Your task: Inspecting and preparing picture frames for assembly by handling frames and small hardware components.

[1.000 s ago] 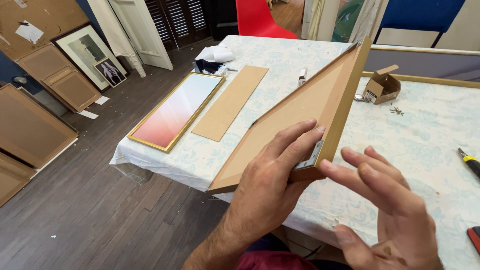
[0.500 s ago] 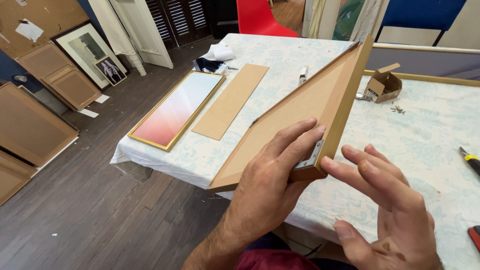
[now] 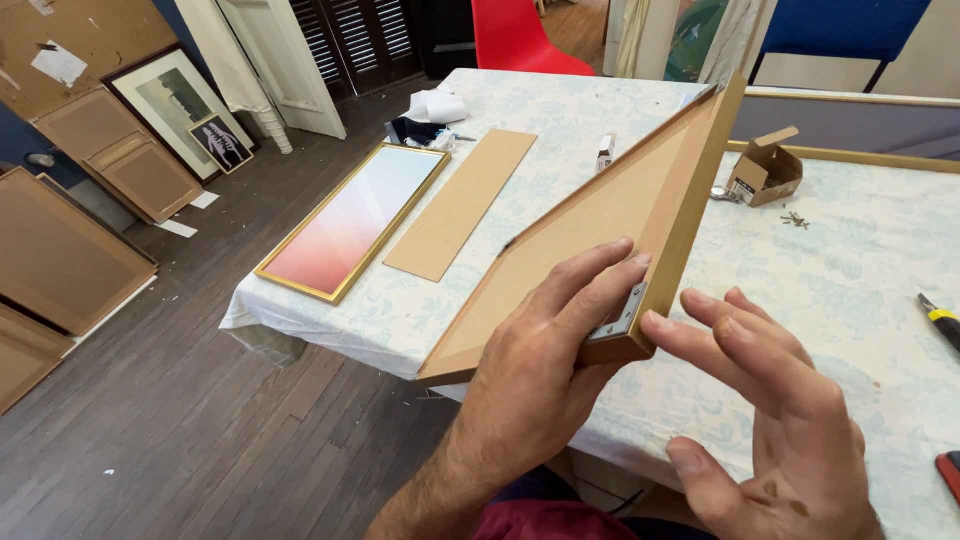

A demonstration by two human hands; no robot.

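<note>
Left hand: left hand [image 3: 545, 375] grips the near corner of the wooden picture frame [image 3: 610, 215], fingers laid across its brown backing and the thumb out of sight beneath.
Right hand: right hand [image 3: 780, 420] is open with fingers spread, one fingertip just touching the frame's corner by the small metal corner plate [image 3: 618, 318]; it holds nothing.
Frame's position: tilted up on edge above the cloth-covered table [image 3: 860, 290], back toward the person, likely so the corner joint can be looked over.
Hidden: the frame's front face is turned away.
Farther off: a gold-framed pink picture [image 3: 350, 220] and a loose backing board [image 3: 462, 200] lie flat, side by side.
Cut off: a yellow-handled tool [image 3: 940, 320] at the right edge, too little showing to name; a small cardboard box [image 3: 765, 170] stands open behind.
</note>
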